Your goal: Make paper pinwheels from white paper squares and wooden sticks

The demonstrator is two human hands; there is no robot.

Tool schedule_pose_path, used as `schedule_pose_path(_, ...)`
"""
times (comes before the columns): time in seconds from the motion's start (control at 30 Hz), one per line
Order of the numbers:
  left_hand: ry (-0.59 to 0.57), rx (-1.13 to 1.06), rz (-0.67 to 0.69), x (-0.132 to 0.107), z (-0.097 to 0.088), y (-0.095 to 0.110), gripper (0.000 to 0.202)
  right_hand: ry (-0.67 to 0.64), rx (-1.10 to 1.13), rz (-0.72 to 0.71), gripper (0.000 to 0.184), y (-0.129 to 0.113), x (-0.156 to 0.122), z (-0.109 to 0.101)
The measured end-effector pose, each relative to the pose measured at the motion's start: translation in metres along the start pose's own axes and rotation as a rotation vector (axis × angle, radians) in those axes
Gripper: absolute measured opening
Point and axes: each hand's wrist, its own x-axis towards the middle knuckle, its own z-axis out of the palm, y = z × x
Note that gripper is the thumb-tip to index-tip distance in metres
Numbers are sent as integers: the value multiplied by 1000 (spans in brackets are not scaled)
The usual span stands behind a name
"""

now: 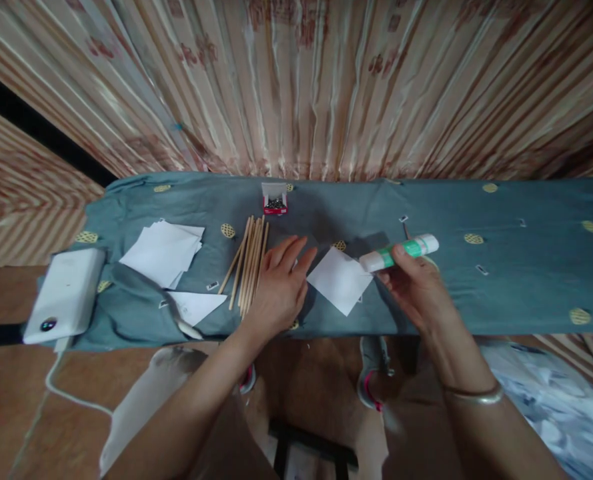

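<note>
My right hand [416, 287] is closed around a white and green glue stick [429, 245]. It is held nearly level, and its left end is over the right corner of a square white paper [340, 283]. My left hand [281, 287] is open with fingers apart, between that paper and a bundle of thin wooden sticks [250, 257]. Its fingertips point toward the paper's left corner; whether they touch it I cannot tell. The hand partly hides the sticks' right side. Behind them stands a small open red and white box [275, 203] of small dark metal pieces.
A stack of white papers [161, 250] lies at the left, with a folded white triangle [196, 307] in front. A white power bank [66, 293] with a cable sits at the left end. A blue-grey cloth [536, 280] covers the narrow table before a striped curtain [316, 87].
</note>
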Motion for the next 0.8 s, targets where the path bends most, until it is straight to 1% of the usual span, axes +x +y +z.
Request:
schedule_pose_path(0.07,-22,-35,80,-4,4,9,40,9,-86,-49,31,2,-1,1)
schedule_pose_path(0.17,-123,-65,157,-9,15,22,37,19,-157,-77,35,4,-2,3)
schedule_pose_path(0.23,-172,-86,158,-13,23,28,43,11,-175,-56,36,7,-2,4)
schedule_pose_path(0.33,-200,-108,135,-16,30,30,50,-27,-263,-52,35,13,-2,7)
schedule_pose_path(0.47,-204,-135,123,-17,33,29,47,-97,-534,-170,28,17,-5,10)
schedule_pose_path(0.53,-196,-146,127,-17,34,28,48,-98,-706,-235,27,18,-9,9)
schedule_pose_path(0.67,-185,-154,127,-18,36,29,50,-79,-1070,-340,33,16,-17,6)
schedule_pose_path(0.8,-184,-165,127,-18,37,30,53,-95,-1253,-417,40,16,-21,6)
